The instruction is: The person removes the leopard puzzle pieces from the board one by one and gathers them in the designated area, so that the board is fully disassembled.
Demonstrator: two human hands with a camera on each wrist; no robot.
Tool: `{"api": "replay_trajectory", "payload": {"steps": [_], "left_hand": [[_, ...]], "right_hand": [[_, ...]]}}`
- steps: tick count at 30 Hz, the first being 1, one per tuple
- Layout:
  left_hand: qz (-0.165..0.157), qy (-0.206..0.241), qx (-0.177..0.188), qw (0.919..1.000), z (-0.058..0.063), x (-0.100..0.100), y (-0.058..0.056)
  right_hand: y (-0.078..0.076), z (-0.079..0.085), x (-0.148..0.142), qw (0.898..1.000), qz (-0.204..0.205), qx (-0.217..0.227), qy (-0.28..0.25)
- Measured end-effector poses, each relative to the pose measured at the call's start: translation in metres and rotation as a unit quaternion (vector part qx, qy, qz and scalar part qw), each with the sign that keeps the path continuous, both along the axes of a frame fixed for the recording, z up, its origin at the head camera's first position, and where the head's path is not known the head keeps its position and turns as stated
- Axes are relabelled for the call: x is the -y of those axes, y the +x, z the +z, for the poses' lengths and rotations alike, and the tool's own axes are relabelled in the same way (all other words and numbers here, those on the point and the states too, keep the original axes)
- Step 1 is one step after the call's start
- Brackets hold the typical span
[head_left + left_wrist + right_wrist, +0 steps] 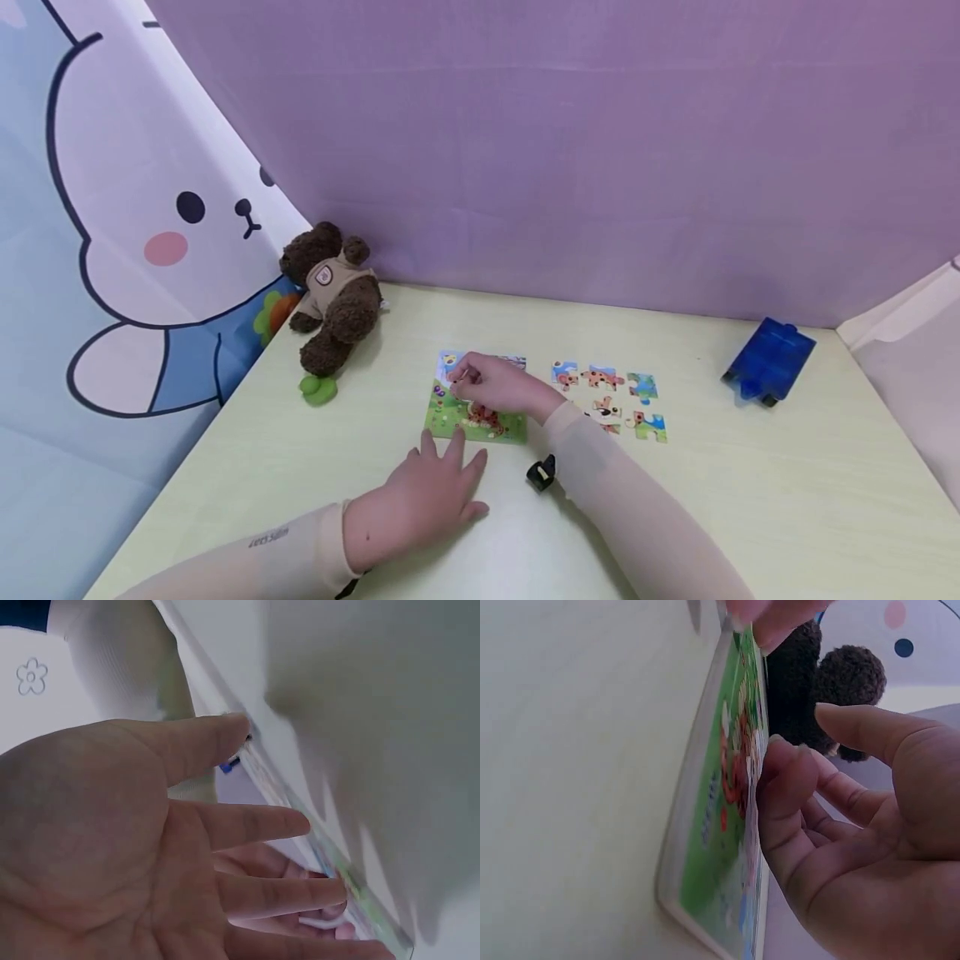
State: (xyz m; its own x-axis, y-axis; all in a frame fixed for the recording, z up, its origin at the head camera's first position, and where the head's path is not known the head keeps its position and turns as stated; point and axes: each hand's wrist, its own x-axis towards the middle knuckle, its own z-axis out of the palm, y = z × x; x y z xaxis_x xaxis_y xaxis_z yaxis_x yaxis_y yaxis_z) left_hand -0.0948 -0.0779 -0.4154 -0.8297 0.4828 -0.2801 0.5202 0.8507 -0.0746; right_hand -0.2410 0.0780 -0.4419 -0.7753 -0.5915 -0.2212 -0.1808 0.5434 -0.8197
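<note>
A picture puzzle board [442, 421] with a green lower part lies on the table. Over its upper left part is my right hand [498, 385], fingers bent down toward the surface. In the right wrist view, the thumb [862, 729] stands apart from the bent fingers, with nothing seen between them; what lies beneath the fingertips is hidden. My left hand [427, 492] is spread palm down, its fingertips at the board's near edge. Loose jigsaw pieces lie right of the board, among them a blue-green piece [642, 386] and a spotted orange piece [602, 377]. The right wrist partly covers some.
A brown teddy bear [341, 304] lies at the back left, with a small green object [318, 390] by its foot. Toward the back right is a blue translucent tray-like container [772, 360]. A purple cloth [562, 167] hangs behind the table.
</note>
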Motion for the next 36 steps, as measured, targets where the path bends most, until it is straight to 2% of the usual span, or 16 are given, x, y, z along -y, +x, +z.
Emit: {"api": "replay_trajectory", "payload": {"steps": [6, 10, 14, 18, 25, 36], "left_hand": [[-0.002, -0.002, -0.015, 0.9999, -0.007, 0.000, 0.007], [0.011, 0.006, 0.000, 0.9999, -0.010, 0.004, 0.007], [0.009, 0.005, 0.005, 0.9999, -0.013, 0.009, 0.007], [-0.003, 0.008, 0.005, 1.0000, -0.012, 0.013, 0.008], [-0.018, 0.021, 0.028, 0.9992, -0.010, 0.019, 0.010], [-0.023, 0.017, 0.004, 0.9996, -0.010, 0.017, 0.009]], "right_hand": [[0.003, -0.003, 0.006, 1.000, 0.000, -0.022, 0.020], [0.003, -0.004, 0.006, 0.999, 0.001, -0.028, 0.025], [0.002, -0.006, 0.004, 0.999, 0.005, -0.021, 0.026], [-0.001, -0.008, 0.003, 1.000, 0.008, -0.012, 0.024], [-0.001, -0.008, 0.004, 1.000, 0.016, -0.008, 0.021], [-0.001, -0.005, 0.007, 0.998, 0.029, -0.033, 0.049]]}}
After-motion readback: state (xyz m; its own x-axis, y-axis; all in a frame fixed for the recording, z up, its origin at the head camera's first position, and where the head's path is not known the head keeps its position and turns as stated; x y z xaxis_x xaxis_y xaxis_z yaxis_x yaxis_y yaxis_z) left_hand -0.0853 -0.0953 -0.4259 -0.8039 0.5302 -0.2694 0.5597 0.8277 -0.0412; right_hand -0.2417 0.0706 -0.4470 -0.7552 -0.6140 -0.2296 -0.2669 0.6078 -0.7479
